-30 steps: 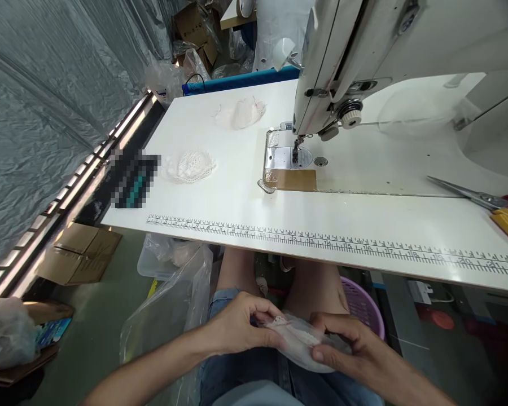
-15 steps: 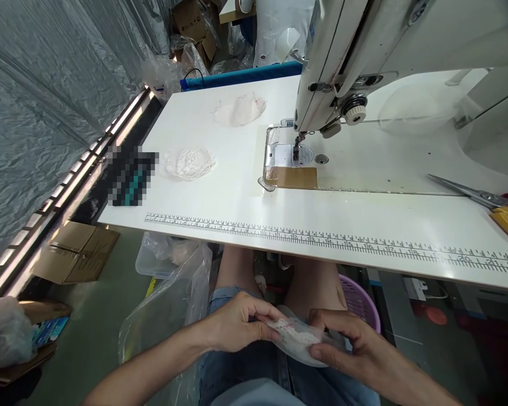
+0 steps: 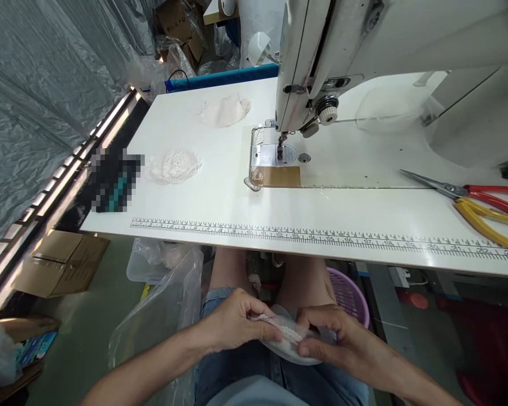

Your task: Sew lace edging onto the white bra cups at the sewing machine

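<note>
Over my lap, below the table edge, both hands hold a small pale fabric piece with white lace trim [image 3: 285, 337]. My left hand [image 3: 232, 321] pinches its left end, fingers closed. My right hand [image 3: 334, 335] grips its right side with curled fingers. On the white sewing table [image 3: 220, 197] lie a lace piece [image 3: 173, 165] and a pinkish fabric piece [image 3: 225, 110]. The sewing machine [image 3: 342, 51] stands over its needle plate [image 3: 275, 155].
Scissors with red handles [image 3: 469, 192] and a yellow-handled tool [image 3: 489, 223] lie at the table's right. A ruler strip [image 3: 322, 237] runs along the front edge. Below are a purple basket [image 3: 349, 287], plastic bags [image 3: 161, 299] and cardboard boxes [image 3: 59, 262].
The view has shifted so the table and machine sit further left. My hands have drawn closer together on the fabric piece, working along its lace edge.
</note>
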`<state>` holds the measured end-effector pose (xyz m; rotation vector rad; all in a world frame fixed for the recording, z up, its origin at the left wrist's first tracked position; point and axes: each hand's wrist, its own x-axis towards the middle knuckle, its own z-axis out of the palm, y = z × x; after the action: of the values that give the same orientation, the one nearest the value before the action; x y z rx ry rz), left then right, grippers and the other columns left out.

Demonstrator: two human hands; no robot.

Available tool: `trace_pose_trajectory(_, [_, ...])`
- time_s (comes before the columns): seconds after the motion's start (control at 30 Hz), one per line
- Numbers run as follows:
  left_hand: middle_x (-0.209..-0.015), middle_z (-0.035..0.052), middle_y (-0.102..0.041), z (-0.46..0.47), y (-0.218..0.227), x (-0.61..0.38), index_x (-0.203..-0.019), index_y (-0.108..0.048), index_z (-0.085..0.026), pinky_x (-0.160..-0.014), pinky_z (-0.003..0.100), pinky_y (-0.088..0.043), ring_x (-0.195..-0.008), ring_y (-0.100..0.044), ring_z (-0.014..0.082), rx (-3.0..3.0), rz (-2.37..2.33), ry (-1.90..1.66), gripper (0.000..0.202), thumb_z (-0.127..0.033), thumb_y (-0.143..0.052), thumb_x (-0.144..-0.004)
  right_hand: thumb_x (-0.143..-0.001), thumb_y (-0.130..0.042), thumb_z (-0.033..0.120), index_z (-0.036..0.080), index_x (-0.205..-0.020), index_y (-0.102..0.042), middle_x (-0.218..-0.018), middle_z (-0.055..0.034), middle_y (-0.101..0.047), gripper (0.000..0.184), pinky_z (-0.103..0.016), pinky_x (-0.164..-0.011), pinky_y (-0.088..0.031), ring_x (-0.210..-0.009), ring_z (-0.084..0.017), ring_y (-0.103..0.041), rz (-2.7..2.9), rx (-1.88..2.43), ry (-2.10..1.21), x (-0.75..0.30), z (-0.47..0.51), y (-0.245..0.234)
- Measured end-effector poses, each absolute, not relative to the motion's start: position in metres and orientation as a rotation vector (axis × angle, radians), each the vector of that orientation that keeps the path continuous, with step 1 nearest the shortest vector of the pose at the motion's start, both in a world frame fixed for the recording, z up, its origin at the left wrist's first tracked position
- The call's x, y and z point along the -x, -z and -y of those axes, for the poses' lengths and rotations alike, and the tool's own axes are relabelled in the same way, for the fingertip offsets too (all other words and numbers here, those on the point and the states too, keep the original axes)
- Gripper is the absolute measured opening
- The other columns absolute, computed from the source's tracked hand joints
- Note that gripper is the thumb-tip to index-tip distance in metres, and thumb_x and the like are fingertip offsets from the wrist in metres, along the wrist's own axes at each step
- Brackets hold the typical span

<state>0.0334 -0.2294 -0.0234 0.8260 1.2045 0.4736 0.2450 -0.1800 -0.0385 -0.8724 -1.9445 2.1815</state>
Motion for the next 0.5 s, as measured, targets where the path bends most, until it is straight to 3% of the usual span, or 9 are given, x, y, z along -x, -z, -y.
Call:
trace_pose_trajectory(0.17, [-0.057,-0.0006,-0.056,0.2289,0.0236,-0.0334,-0.072,-0.075,-0.01,-0.053,0.019,-0.032,-0.054,-0.042,0.0077,-0.816,-1.209,-0.476,0.028,-0.036,-0.077,-0.062,-0.075,-0.069,0.044,0.017,-0.075,-0.06,-0.07,0.0025,-0.053,0.028,-0.021,-0.058,-0.033,-0.067,-0.013,-0.047,2.016,0.914,-2.138,-0.2447,0.1811,0.041])
trace_pose_trajectory(0.33, [-0.057,-0.0007,-0.054,0.2327,0.0272,-0.0326,-0.075,-0.074,-0.009,-0.056,0.02,-0.032,-0.056,-0.042,0.0086,-0.79,-1.23,-0.473,0.038,-0.045,-0.075,-0.063,-0.084,-0.059,0.035,0.018,-0.07,-0.055,-0.067,0.0032,-0.049,0.023,-0.021,-0.056,-0.031,-0.063,-0.012,-0.044,2.062,0.931,-2.056,-0.2439,0.1823,0.0401])
trace_pose_trajectory(0.5, [-0.055,-0.0021,-0.051,0.2332,0.0248,-0.034,-0.07,-0.072,-0.009,-0.053,0.02,-0.029,-0.054,-0.039,0.0075,-0.81,-1.222,-0.473,0.039,-0.047,-0.074,-0.064,-0.085,-0.057,0.041,0.018,-0.07,-0.054,-0.068,0.0021,-0.049,0.027,-0.022,-0.056,-0.032,-0.064,-0.013,-0.045,2.041,0.93,-2.073,-0.246,0.1822,0.0379])
